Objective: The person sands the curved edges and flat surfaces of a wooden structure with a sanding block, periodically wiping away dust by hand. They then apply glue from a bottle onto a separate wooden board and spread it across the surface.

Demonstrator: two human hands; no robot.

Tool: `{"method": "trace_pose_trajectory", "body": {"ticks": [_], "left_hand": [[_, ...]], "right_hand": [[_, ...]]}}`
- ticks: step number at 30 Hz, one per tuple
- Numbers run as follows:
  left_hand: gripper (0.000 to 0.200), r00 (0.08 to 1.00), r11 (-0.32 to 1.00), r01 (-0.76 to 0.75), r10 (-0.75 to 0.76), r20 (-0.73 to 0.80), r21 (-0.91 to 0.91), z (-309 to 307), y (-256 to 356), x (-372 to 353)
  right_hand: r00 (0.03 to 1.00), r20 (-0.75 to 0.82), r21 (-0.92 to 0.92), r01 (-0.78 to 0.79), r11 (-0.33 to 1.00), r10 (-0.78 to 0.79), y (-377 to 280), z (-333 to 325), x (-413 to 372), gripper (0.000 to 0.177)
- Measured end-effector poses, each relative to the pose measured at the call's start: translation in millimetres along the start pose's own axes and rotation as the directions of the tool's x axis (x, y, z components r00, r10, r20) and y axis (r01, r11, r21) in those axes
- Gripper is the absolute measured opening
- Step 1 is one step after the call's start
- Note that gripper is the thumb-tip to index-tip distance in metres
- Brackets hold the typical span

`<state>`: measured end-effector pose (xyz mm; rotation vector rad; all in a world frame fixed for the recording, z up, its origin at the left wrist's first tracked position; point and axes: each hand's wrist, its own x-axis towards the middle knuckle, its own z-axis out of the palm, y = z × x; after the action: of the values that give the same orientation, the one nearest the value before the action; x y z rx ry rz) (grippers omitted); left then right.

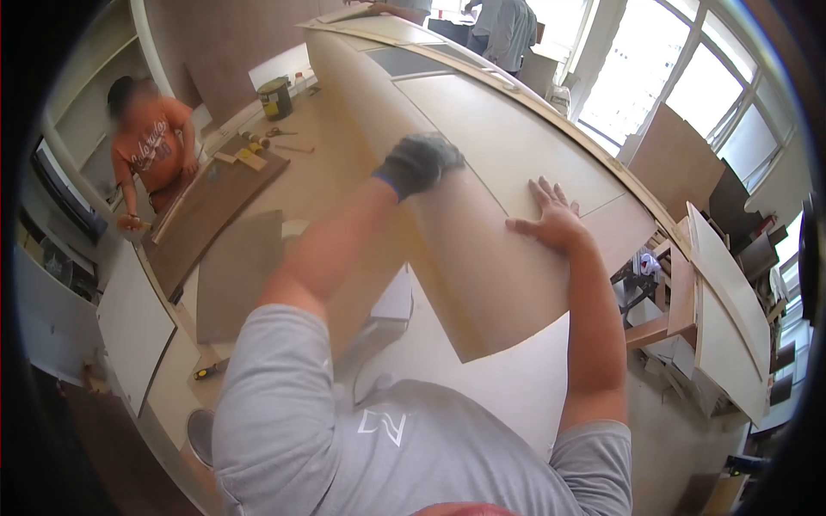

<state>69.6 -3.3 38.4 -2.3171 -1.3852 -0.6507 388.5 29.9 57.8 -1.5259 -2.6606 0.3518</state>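
A large beige sheet (490, 249) lies in front of me, its near side curving down over the edge, with thin seam lines across its top. My left hand (422, 163), in a dark grey glove, is closed against the curved part of the sheet. Whatever is under its fingers, if anything, is hidden and blurred. My bare right hand (551, 217) lies flat on the top of the sheet with the fingers spread, to the right of the glove. A dark grey rectangle (409, 61) shows on the sheet's far part.
At left a person in an orange shirt (153, 142) stands by a brown board (215, 211). A paint can (275, 99) and scissors (280, 132) lie beyond. Other people (503, 34) are at the far end. Panels (731, 301) and wooden frames crowd the right, near the windows.
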Motion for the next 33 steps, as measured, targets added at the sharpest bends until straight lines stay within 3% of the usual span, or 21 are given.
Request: {"method": "trace_pose_trajectory", "body": {"ticks": [1,2,5,6,9,10,13,14,17,20,23,24,27,28,31,32,33], "left_hand": [[0.023,0.996,0.997,0.076,-0.077,0.042,0.025,-2.8,-7.0,4.0],[0.022,0.991,0.973,0.064,-0.089,0.103,0.222,3.5,1.0,9.1],[0.020,0.987,0.989,-0.136,0.129,-0.099,-0.064,1.9,4.0,1.4],[0.020,0.996,0.997,-0.036,0.041,-0.074,0.062,1.3,-1.3,2.0],[0.021,0.982,0.913,0.083,-0.143,0.123,0.400,7.1,10.6,11.3],[0.022,1.000,0.965,-0.017,0.019,-0.007,0.261,5.2,17.0,5.8],[0.022,0.994,0.999,0.033,-0.034,-0.105,-0.018,12.0,-9.3,4.9],[0.026,0.994,0.994,0.112,-0.112,-0.017,0.003,16.8,-11.6,5.5],[0.025,0.999,0.998,-0.004,0.007,-0.039,0.064,-1.1,22.5,2.3],[0.025,0.985,0.983,0.175,-0.174,0.021,-0.048,10.0,-9.3,4.4],[0.025,0.994,0.987,0.029,-0.045,0.095,0.160,4.3,19.3,5.9],[0.025,0.999,0.998,0.030,-0.031,-0.032,-0.051,-1.8,21.1,-0.9],[0.026,0.975,0.967,0.219,-0.221,0.002,-0.127,0.7,-3.3,2.1],[0.028,0.973,0.974,0.226,-0.225,0.046,-0.009,1.8,-0.4,5.3],[0.026,0.997,0.998,0.013,-0.018,-0.070,-0.060,3.8,21.4,-4.5],[0.024,0.996,0.989,0.037,-0.048,-0.076,-0.142,7.0,11.0,-6.7],[0.024,0.994,0.993,0.106,-0.106,0.002,-0.050,5.3,10.3,-3.8]], "right_hand": [[1.000,0.013,-0.002,-0.008,1.000,0.008,-2.0,1.4,0.2,0.127],[1.000,0.025,-0.006,-0.017,1.000,0.017,-3.3,1.0,0.6,0.127],[1.000,-0.006,-0.007,0.001,1.000,-0.001,5.7,-1.7,11.4,0.127],[1.000,-0.005,0.005,0.009,1.000,-0.009,5.9,4.9,5.5,0.127],[1.000,0.014,0.000,-0.010,1.000,0.010,2.3,1.4,4.1,0.128],[1.000,0.010,-0.004,-0.005,1.000,0.005,4.8,-1.8,6.8,0.128],[1.000,0.024,0.012,-0.014,1.000,0.013,2.7,8.3,-0.2,0.129],[1.000,0.019,0.012,-0.018,1.000,0.018,0.0,4.7,0.5,0.129],[1.000,0.020,0.004,-0.019,1.000,0.019,1.3,-0.8,3.0,0.128],[0.999,0.025,0.006,-0.028,1.000,0.028,-4.1,2.4,-2.2,0.127],[1.000,0.020,0.000,-0.017,1.000,0.017,0.7,2.2,2.9,0.127],[1.000,0.022,0.004,-0.013,1.000,0.013,-1.5,-0.2,2.9,0.127],[1.000,0.009,0.018,-0.017,1.000,0.017,-8.8,-2.9,-5.1,0.128],[1.000,0.015,0.016,-0.018,1.000,0.018,-9.4,-1.6,-5.6,0.128],[1.000,0.015,0.005,-0.018,1.000,0.018,-6.0,-6.4,-2.8,0.128],[1.000,0.012,0.007,-0.014,1.000,0.014,-6.2,-7.3,-1.8,0.128],[1.000,0.026,0.009,-0.012,1.000,0.012,-6.1,-2.4,-4.7,0.128]]}}
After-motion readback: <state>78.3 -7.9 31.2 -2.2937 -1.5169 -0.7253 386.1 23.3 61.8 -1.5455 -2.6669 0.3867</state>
